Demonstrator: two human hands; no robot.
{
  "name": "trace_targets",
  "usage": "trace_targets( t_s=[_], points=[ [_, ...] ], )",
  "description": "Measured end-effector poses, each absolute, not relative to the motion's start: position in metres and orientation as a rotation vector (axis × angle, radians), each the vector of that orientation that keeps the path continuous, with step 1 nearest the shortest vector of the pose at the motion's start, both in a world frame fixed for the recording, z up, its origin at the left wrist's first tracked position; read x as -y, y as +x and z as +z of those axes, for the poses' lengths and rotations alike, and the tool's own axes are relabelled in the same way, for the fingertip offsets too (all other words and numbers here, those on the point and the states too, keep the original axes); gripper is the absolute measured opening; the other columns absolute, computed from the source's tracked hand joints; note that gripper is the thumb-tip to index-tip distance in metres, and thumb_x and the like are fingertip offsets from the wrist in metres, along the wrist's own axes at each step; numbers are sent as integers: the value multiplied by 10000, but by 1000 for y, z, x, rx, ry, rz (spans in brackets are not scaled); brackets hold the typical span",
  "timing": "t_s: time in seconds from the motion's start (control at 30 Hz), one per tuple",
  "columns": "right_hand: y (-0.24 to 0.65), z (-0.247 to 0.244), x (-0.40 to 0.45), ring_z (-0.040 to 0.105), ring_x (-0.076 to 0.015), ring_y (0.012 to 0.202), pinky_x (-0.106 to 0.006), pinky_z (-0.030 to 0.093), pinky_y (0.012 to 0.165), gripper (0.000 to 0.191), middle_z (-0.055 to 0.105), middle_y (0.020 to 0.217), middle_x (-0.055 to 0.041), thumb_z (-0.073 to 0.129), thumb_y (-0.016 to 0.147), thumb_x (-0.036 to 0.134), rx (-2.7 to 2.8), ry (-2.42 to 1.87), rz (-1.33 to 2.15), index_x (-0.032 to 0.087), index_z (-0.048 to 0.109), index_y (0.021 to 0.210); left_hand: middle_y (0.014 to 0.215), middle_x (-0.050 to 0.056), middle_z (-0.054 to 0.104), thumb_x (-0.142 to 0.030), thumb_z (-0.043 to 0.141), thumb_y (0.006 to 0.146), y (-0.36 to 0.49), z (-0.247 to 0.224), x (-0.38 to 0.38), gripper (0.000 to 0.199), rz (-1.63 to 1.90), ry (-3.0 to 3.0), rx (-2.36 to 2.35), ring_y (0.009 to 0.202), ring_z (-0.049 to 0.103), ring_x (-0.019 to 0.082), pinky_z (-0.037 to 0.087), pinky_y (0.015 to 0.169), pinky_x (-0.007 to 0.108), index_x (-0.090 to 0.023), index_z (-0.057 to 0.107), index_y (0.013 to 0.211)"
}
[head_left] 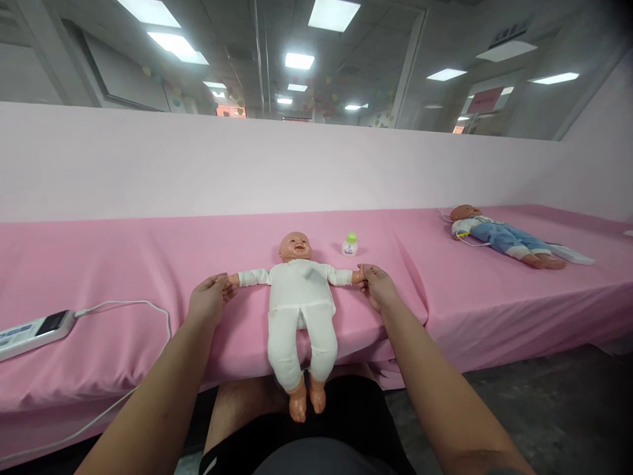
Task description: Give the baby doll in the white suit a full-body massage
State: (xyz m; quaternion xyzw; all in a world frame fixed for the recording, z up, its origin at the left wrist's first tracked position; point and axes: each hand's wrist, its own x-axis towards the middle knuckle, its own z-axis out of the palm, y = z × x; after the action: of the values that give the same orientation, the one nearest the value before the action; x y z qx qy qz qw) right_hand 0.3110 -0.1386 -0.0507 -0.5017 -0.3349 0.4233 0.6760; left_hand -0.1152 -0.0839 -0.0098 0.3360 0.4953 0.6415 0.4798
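pink worktop point(123, 264), white-clad doll point(301, 287) face up on it, long axis pointing at wearer. lies between left hand point(206, 302) and right hand point(380, 289), neither nearer tbh, each pinching one doll hand point(233, 280). feet point(297, 404) past near edge.

Pinches one hand of white-clad doll point(301, 289) with left hand point(210, 297), other hand of same doll with right hand point(378, 287), both doll arms out sideways. Has doll face up on pink cloth point(99, 264), head away from camera, feet past front edge, above black shorts point(346, 412). Near doll's head, on right side of view: small white bottle point(349, 247) with green cap, upright. Farther right: second doll point(509, 239) in blue trousers, lying face up, with thin tubing. At far left: white handheld device point(37, 333) with dark screen, white cable point(165, 316) running off. Behind: pale wall point(247, 168), glass panes point(341, 72) above, bright ceiling lights.
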Motion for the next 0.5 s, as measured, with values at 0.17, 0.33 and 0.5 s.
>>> trace_targets(
  t_s=[0.17,0.33,0.5],
  points=[
    [313,-53,138,608,-146,714,-290,552,645,371,682,874,-46,888,739,352,751,-1003,1051,211,724,1041,980,114,747,-47,666,842,-118,-13,81,218,1568,804,-1157,821,757,183,633,875,337,-100,702,1050],
    [311,-49,143,624,-140,764,-281,558,698,464,681,912,-33,982,629,336,785,-900,1109,201,731,995,942,78,731,-46,733,788,-121,-15,81,276,1543,863,-1121,838,753,168,626,887,320,-107,712,1057],
    [308,-46,147,532,-102,589,-231,430,526,403,661,744,-19,954,663,401,926,-1045,1067,176,737,916,946,94,748,-182,790,797,-121,-16,82,266,1526,922,-1130,791,736,164,625,796,302,-116,735,1049]
  ],
)
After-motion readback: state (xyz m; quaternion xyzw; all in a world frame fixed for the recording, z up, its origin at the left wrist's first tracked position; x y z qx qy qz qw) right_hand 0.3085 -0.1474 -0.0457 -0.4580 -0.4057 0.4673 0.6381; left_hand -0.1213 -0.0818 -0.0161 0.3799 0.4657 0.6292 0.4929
